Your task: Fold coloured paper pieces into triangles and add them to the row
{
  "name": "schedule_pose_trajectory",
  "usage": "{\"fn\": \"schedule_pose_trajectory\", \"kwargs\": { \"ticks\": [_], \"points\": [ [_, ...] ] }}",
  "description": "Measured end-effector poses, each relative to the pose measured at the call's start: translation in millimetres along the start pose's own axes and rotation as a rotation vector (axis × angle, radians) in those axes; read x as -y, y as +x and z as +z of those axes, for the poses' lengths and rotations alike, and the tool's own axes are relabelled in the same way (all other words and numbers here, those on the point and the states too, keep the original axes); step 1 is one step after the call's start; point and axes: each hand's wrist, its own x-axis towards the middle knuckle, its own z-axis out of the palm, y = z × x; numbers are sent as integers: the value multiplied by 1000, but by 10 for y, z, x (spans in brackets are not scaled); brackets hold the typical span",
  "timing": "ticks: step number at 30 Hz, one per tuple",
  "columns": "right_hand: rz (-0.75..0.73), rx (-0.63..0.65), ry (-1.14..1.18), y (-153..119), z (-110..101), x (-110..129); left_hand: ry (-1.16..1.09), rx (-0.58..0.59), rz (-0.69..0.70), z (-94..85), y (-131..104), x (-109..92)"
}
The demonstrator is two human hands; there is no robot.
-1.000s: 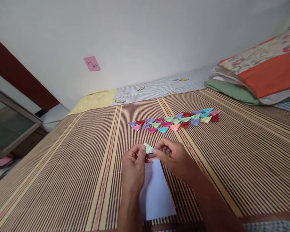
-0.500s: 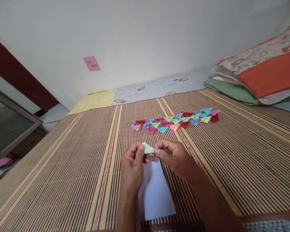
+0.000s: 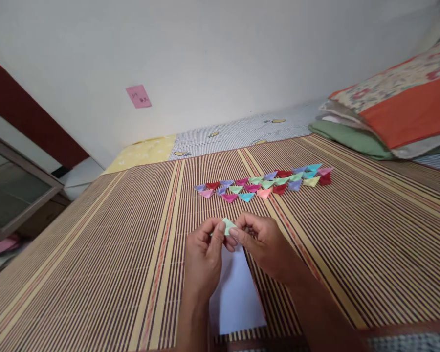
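Observation:
Between my two hands is a small piece of folded pale green paper (image 3: pixel 229 225), its peak pointing up. My left hand (image 3: pixel 208 244) pinches its left side, thumb in front. On the right side, my right hand (image 3: pixel 258 237) grips it with thumb and fingers. Both hands hover over a white sheet of paper (image 3: pixel 238 293) lying on the striped mat. Beyond them, several folded paper triangles (image 3: pixel 247 197) in red, pink, blue, green and yellow lie in slanting rows.
The striped bamboo mat (image 3: pixel 95 254) covers the bed. Folded bedding with an orange and floral cover (image 3: pixel 407 107) is piled at the right. A pink note (image 3: pixel 138 96) sticks to the white wall (image 3: pixel 220 54). A framed glass panel (image 3: pixel 14 186) stands at the left.
The green paper has turned, its peak now nearer the middle. My left thumb has shifted right and up over it, and my hands have drawn closer together.

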Motion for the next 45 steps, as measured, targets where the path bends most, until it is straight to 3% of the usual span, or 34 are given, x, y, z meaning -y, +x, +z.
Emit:
{"fn": "schedule_pose_trajectory", "kwargs": {
  "ticks": [5,11,16,24,37,45],
  "points": [
    [-3,-90,-46,23,6,-7,25,23,-8,-21,-16,1],
    [-134,-172,-54,39,24,-39,-63,98,-108,8,5,47],
    [-45,-239,-30,38,8,-47,-260,50,-190,58,39,55],
    [2,-345,-16,39,83,-38,-272,4,-167,72,12,48],
    [51,-375,-24,36,42,-39,-256,117,-145,-30,21,142],
    [32,-218,52,51,18,-36,-206,35,-163,-24,33,117]
  ]
}}
